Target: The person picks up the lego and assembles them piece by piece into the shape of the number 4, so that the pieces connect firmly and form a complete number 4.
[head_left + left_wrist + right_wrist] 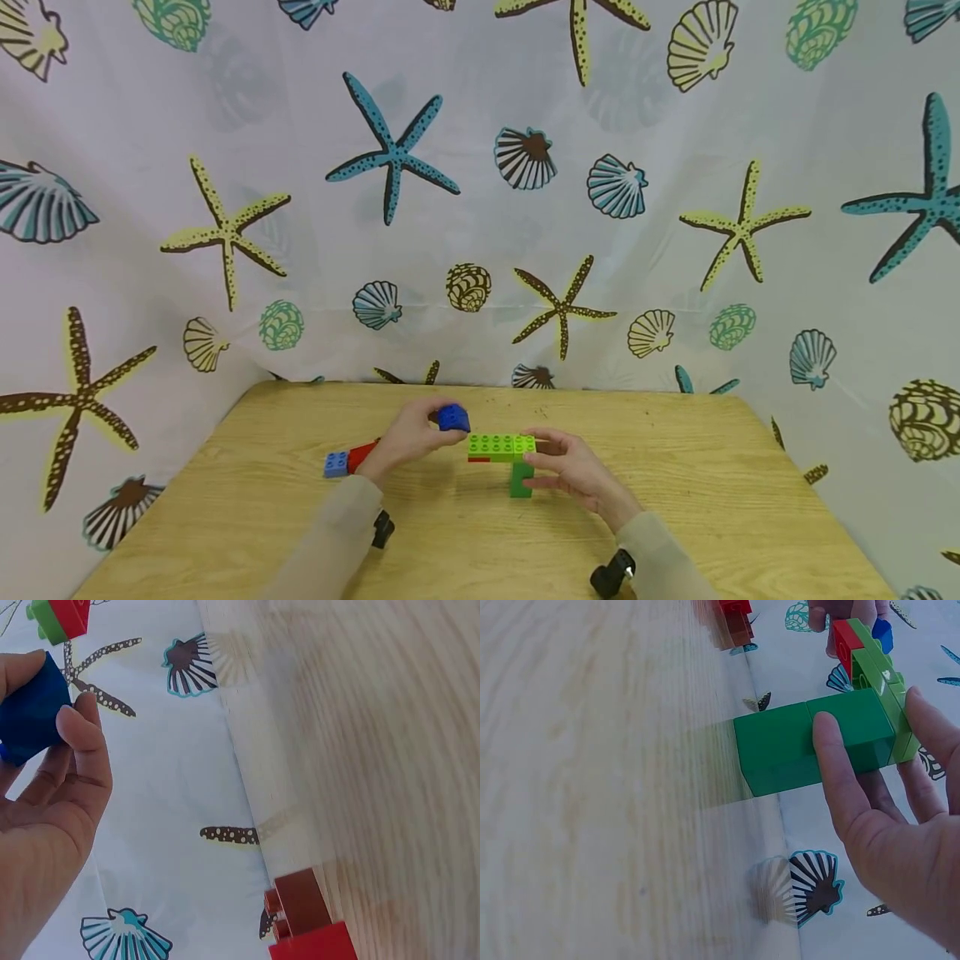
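Between thumb and fingers, my left hand (408,435) pinches a blue toy brick (453,418), raised just left of a brick structure. That structure has two dark green bricks (810,742) stacked as an upright post, topped by a lime green beam (491,443) that juts out leftward. Under the beam's free end sits a red brick (478,459). My right hand (577,471) grips the post and the beam's right end from the right side, with a fingertip (826,727) lying on the upper dark green brick. The blue brick's far side is partly covered by my left fingers.
A light blue brick (336,464) and a red brick (362,456) lie on the wooden table (660,483) to the left, partly behind my left wrist. A white cloth (465,233) printed with shells and starfish hangs behind the table and along both sides.
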`<state>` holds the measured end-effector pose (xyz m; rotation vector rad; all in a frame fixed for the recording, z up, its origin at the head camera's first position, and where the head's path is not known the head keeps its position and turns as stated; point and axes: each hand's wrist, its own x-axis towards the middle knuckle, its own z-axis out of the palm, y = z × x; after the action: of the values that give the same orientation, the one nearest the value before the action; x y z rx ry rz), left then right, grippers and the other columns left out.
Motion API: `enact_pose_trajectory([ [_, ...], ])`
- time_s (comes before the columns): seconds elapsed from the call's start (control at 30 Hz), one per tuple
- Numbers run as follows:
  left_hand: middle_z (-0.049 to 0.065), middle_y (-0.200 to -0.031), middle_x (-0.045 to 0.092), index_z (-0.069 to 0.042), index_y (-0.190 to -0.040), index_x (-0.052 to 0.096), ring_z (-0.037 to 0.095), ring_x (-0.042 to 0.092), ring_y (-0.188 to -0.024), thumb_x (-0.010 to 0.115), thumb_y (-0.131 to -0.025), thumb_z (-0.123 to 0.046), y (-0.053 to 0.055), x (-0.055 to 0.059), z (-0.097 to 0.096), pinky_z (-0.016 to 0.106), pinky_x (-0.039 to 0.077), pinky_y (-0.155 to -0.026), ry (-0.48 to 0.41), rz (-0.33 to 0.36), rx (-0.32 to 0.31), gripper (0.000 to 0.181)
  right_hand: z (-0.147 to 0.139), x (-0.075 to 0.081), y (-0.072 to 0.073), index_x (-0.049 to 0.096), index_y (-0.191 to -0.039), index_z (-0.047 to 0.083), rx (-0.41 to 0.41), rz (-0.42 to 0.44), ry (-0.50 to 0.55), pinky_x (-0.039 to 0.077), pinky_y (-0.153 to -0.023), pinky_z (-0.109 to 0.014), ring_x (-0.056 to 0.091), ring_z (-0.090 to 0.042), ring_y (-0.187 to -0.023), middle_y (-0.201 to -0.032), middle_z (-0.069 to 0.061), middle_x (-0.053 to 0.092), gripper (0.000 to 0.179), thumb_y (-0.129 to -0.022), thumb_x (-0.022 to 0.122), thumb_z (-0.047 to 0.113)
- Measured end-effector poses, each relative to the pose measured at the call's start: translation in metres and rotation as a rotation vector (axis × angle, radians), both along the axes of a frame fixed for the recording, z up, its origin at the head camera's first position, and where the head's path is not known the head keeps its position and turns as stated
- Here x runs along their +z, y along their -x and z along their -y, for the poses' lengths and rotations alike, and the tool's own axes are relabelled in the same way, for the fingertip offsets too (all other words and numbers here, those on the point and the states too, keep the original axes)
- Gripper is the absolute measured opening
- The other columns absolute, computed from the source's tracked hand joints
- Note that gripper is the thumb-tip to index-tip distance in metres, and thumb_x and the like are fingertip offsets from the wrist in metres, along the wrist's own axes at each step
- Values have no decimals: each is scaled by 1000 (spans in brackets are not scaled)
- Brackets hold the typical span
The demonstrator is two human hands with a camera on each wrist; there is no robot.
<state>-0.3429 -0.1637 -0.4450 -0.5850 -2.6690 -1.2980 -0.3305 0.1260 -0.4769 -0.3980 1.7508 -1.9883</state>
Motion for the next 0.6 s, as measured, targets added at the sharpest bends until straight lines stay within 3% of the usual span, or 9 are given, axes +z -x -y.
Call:
enact_pose_trajectory([
  [0.23,2,-109,67,-16,-119,67,20,56,-95,78,-83,-25,-2,-3,-10,34,52,-78,-41,23,80,38,1,2,-1,42,-146,2,5,-12,-1,54,-92,-44,60,-21,-114,-133,-15,53,60,-93,68,16],
  [0.43,5,-112,67,-14,-129,61,21,60,-95,78,-84,-26,-6,-2,-19,35,54,-79,-62,-10,137,50,1,3,-2,43,-146,2,-4,-6,-4,53,-93,-46,60,-21,-114,-133,-15,53,60,-93,68,16],
  [0.6,8,-116,66,-12,-133,57,21,62,-94,75,-88,-24,-10,-4,-29,36,55,-80,-72,-45,150,50,1,3,-3,43,-146,2,-12,-4,-11,54,-92,-45,60,-22,-114,-134,-16,52,62,-92,69,18],
])
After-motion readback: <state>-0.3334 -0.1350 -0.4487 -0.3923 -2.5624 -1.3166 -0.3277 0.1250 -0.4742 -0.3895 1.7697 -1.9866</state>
